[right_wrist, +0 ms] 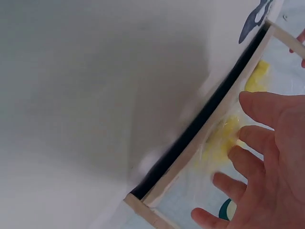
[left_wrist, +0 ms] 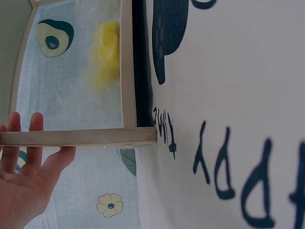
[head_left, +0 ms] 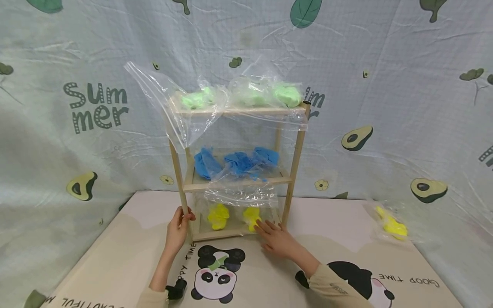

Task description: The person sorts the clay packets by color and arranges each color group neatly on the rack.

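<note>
A small three-tier wooden rack [head_left: 233,187] stands on the mat. My left hand [head_left: 179,226] holds its left front post [left_wrist: 81,138], with thumb and fingers on either side of the wood. On the bottom tier lie two yellow lumps in clear plastic, one left [head_left: 218,216] and one right [head_left: 252,217]. My right hand [head_left: 278,240] has its fingers spread at the right yellow lump [right_wrist: 224,138], fingertips at the plastic. Blue lumps [head_left: 239,162] in a clear bag fill the middle tier. Pale green lumps [head_left: 288,94] in clear bags lie on the top tier.
Another bagged yellow lump [head_left: 393,225] lies on the mat far right, near the back curtain. A clear bag end [head_left: 154,92] sticks out past the rack's upper left. The printed curtain [head_left: 404,107] hangs close behind the rack.
</note>
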Action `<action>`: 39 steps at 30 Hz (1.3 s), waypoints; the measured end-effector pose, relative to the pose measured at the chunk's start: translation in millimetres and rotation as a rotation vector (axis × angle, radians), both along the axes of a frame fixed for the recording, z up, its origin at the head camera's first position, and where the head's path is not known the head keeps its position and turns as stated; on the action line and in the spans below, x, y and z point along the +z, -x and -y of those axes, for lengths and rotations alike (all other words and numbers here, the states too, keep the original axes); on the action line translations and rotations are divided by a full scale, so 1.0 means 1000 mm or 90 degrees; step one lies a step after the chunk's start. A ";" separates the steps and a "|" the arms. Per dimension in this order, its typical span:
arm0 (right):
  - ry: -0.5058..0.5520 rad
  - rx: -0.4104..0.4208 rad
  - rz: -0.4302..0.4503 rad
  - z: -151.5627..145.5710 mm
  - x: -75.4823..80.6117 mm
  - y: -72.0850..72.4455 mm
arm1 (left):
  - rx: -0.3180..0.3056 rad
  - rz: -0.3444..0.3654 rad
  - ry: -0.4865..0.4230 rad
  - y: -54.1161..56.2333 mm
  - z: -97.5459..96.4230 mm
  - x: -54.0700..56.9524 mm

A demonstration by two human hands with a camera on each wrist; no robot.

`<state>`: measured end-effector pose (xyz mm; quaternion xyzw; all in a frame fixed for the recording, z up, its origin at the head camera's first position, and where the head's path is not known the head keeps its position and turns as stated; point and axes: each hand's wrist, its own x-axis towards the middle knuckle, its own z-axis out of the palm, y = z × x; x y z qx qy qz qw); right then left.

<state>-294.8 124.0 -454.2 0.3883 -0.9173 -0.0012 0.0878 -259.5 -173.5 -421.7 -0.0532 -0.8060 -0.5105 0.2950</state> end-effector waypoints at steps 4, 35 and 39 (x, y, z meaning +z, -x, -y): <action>-0.001 -0.002 0.015 0.007 0.003 0.004 | -0.005 0.017 -0.011 -0.002 -0.002 0.004; -0.070 -0.014 0.095 0.048 0.005 0.031 | 0.003 0.016 -0.008 0.001 0.002 0.000; -0.056 -0.003 0.103 0.048 0.004 0.034 | 0.008 0.019 -0.003 -0.003 -0.003 0.006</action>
